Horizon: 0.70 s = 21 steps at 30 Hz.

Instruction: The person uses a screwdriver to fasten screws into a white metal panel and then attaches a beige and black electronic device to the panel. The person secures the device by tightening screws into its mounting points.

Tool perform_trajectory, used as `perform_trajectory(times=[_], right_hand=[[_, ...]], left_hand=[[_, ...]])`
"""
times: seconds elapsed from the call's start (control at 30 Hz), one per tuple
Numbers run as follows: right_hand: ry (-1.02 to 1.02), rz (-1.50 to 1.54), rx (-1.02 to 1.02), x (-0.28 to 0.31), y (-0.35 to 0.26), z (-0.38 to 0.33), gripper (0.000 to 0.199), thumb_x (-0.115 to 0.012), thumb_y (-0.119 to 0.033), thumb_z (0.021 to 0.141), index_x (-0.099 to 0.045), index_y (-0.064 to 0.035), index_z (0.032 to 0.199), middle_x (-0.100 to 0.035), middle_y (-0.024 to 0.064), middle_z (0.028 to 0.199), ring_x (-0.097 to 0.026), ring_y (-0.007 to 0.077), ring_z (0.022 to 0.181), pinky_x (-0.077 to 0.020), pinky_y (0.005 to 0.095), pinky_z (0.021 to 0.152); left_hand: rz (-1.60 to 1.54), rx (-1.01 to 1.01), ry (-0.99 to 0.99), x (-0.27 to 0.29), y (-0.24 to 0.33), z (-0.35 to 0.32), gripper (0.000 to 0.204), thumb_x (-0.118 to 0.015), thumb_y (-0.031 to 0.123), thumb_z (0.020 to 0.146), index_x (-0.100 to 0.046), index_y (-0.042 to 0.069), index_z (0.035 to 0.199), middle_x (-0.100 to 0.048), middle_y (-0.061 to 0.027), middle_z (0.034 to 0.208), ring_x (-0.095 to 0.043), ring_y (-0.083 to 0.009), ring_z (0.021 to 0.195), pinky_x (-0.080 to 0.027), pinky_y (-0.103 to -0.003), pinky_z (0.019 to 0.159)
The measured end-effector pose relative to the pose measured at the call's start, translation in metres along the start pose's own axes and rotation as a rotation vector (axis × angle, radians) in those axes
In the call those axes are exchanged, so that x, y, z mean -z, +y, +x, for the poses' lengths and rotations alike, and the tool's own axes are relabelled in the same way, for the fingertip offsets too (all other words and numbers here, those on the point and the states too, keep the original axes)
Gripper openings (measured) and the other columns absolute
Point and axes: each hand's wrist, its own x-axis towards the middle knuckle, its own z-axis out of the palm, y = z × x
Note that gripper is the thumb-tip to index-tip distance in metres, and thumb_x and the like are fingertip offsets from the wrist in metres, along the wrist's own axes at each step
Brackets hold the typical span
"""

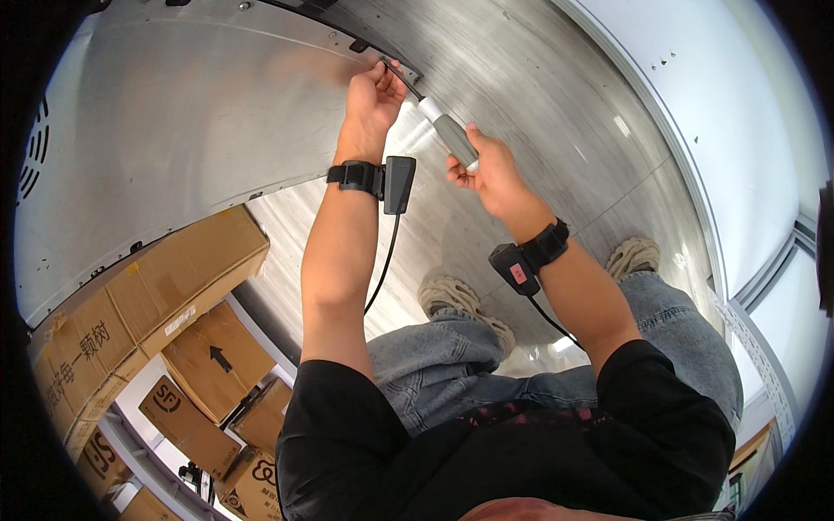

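Observation:
My right hand (489,169) is wrapped round the grey and white handle of a screwdriver (452,136). Its thin dark shaft slants up and left to the edge of a large silver metal panel (208,113), near the panel's far right corner. At that edge my left hand (380,94) is closed, with thumb and fingers pinched about the shaft's tip. Whether a screw sits at the tip is hidden by the fingers.
Cardboard boxes (213,356) are stacked at the lower left, beside a long carton (165,282) next to the panel. A white cabinet (738,113) stands on the right. Grey wood-look floor (556,113) lies between. Cables hang from black wrist straps (358,175) on both arms.

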Motion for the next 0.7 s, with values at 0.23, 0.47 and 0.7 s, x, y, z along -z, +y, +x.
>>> perform_trajectory(times=[0.23,0.47,0.7], right_hand=[[-0.025,-0.077,0.037,-0.003,0.001,-0.002,0.035,-0.050,-0.038,0.092,-0.054,-0.0034,0.096,-0.056,0.0048,0.070,-0.051,0.0139,0.059,-0.0397,0.0274,0.055],[-0.136,0.138,-0.030,0.009,0.002,-0.003,0.033,-0.048,-0.036,0.093,-0.054,-0.0035,0.096,-0.053,0.0040,0.067,-0.047,0.0136,0.056,-0.0355,0.0257,0.054],[-0.157,0.050,-0.006,0.019,0.006,-0.002,0.031,-0.048,-0.034,0.094,-0.053,-0.0040,0.097,-0.054,0.0044,0.069,-0.047,0.0132,0.056,-0.0373,0.0262,0.054]], left_hand=[[-0.007,0.000,0.002,-0.001,0.000,-0.002,0.015,-0.043,0.010,0.095,-0.052,-0.002,0.095,-0.059,-0.0110,0.087,-0.057,-0.0180,0.076,-0.050,-0.027,0.067],[-0.003,-0.009,0.016,-0.002,-0.002,-0.005,0.014,-0.043,0.009,0.095,-0.053,0.000,0.093,-0.059,-0.0103,0.088,-0.056,-0.0158,0.075,-0.049,-0.025,0.067],[0.012,-0.028,0.030,0.006,-0.006,-0.004,0.013,-0.045,0.009,0.094,-0.056,0.002,0.095,-0.060,-0.0087,0.088,-0.057,-0.0150,0.075,-0.050,-0.025,0.068]])
